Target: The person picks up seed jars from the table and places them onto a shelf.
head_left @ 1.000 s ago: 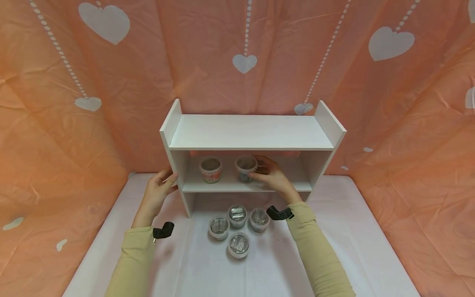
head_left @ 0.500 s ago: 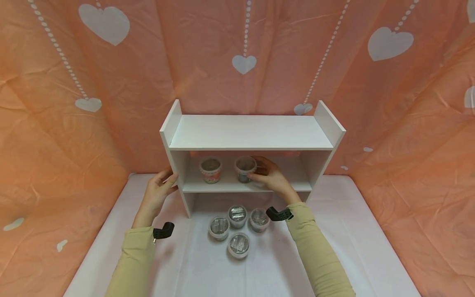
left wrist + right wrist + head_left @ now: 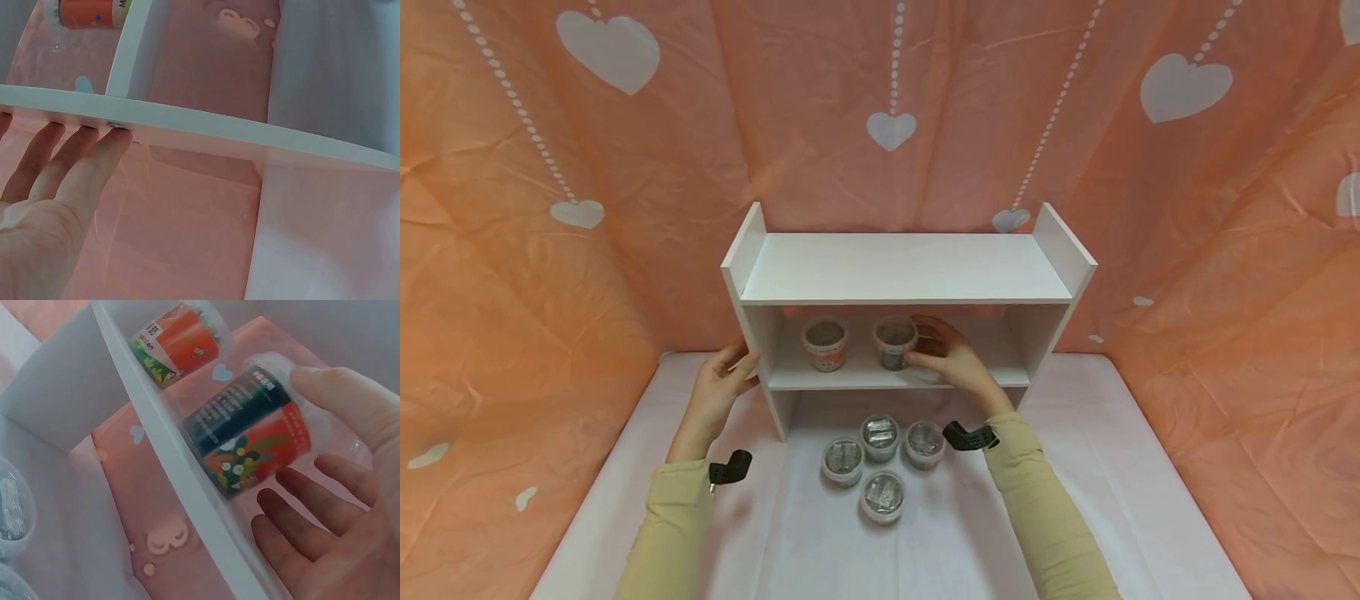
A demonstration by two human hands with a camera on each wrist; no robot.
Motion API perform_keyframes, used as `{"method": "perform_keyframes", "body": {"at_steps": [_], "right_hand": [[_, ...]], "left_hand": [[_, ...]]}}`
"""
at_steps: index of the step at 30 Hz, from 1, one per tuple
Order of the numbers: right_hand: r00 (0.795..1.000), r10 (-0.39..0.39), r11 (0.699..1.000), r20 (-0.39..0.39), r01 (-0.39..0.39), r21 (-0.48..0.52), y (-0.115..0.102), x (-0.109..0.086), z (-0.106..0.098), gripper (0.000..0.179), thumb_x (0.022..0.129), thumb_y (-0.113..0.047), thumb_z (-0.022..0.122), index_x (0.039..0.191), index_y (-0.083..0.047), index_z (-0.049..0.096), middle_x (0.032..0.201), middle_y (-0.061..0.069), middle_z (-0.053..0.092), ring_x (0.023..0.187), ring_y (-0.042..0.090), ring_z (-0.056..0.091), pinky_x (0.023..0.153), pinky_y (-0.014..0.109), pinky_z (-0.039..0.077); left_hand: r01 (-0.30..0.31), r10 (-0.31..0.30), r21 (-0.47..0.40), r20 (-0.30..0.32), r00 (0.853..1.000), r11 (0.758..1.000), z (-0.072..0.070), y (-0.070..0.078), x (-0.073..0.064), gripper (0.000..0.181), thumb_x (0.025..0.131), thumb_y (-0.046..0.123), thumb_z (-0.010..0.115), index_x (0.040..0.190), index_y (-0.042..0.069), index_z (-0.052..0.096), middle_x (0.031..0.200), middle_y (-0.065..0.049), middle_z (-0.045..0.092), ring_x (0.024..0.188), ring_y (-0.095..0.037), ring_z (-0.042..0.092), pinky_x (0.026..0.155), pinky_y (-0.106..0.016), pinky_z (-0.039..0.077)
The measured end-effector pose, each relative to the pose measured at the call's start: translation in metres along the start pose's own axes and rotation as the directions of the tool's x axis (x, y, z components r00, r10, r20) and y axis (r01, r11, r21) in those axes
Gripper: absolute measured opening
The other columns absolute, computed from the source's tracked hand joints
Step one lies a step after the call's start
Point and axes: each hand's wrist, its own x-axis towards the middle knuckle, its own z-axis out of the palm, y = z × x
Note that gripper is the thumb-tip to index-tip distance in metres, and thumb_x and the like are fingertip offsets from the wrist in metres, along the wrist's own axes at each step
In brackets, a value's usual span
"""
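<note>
A person's sleeved left arm [image 3: 666,529] and right arm [image 3: 1052,521] reach forward to a white shelf [image 3: 910,268]. The left hand [image 3: 715,392] touches its left outer side, fingers nearly straight; the right hand [image 3: 958,362] reaches inside, thumb and fingers spread apart.

Two cups [image 3: 892,359] inside shelf unit [image 3: 907,265]

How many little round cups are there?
6 round plastic cups. On the lower white shelf: an orange-labelled cup at left, a dark-labelled cup by the right hand. On the pale cloth: a back cup, left cup, right cup, front cup. Others could be hidden.
</note>
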Motion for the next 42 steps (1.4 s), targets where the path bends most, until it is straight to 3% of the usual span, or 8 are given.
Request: {"method": "perform_keyframes", "body": {"at_steps": [7, 14, 22, 36, 42], "right_hand": [[0.999, -0.04, 0.997, -0.03, 0.042, 0.059, 0.023, -0.005, -0.012, 0.063, 0.087, 0.011, 0.062, 0.143, 0.005, 0.035, 0.137, 0.03, 0.043, 0.124, 0.045, 0.043, 0.104, 0.05, 0.036], [0.997, -0.07, 0.994, -0.024, 0.071, 0.08, 0.019, -0.02, -0.022, 0.061, 0.088, 0.007, 0.064, 0.143, 0.004, 0.036, 0.139, 0.028, 0.043, 0.129, 0.041, 0.039, 0.107, 0.048, 0.032], [0.997, -0.075, 0.99, 0.0, 0.074, 0.117, 0.013, -0.035, -0.03, 0.063, 0.089, 0.005, 0.064, 0.145, 0.0, 0.036, 0.142, 0.023, 0.043, 0.131, 0.036, 0.039, 0.108, 0.046, 0.03], [0.985, -0.15, 0.972, 0.085, 0.13, 0.197, 0.017, -0.07, -0.037, 0.069, 0.087, 0.009, 0.063, 0.146, 0.005, 0.028, 0.144, 0.03, 0.035, 0.132, 0.043, 0.032, 0.108, 0.049, 0.028], [0.984, -0.119, 0.972, 0.133, 0.088, 0.219, 0.022, -0.087, -0.037, 0.071, 0.088, 0.006, 0.064, 0.147, 0.005, 0.025, 0.147, 0.029, 0.029, 0.132, 0.046, 0.028, 0.099, 0.042, 0.043]], "left_hand": [[0.009, -0.009, 0.003, -0.007, 1.0, 1.0, -0.001, 0.0, 0.0, 0.056, 0.099, 0.022, 0.054, 0.147, 0.0, 0.034, 0.147, -0.02, 0.036, 0.12, -0.021, 0.049, 0.093, -0.036, 0.047], [0.008, -0.008, -0.002, -0.004, 1.0, 1.0, 0.0, 0.001, 0.0, 0.056, 0.099, 0.021, 0.054, 0.147, 0.0, 0.033, 0.147, -0.02, 0.035, 0.125, -0.027, 0.045, 0.093, -0.035, 0.047], [0.002, -0.002, -0.006, -0.007, 1.0, 1.0, -0.001, -0.001, 0.001, 0.057, 0.099, 0.022, 0.055, 0.147, -0.001, 0.033, 0.147, -0.021, 0.035, 0.122, -0.024, 0.048, 0.092, -0.033, 0.048], [-0.004, 0.004, 0.008, -0.003, 1.0, 1.0, -0.001, -0.002, 0.0, 0.059, 0.099, 0.024, 0.055, 0.147, -0.001, 0.033, 0.147, -0.021, 0.034, 0.128, -0.035, 0.041, 0.09, -0.031, 0.049], [-0.015, 0.015, -0.002, -0.003, 1.0, 1.0, -0.001, -0.003, 0.001, 0.058, 0.098, 0.023, 0.056, 0.146, -0.002, 0.034, 0.147, -0.022, 0.035, 0.127, -0.033, 0.041, 0.087, -0.027, 0.05]]}}
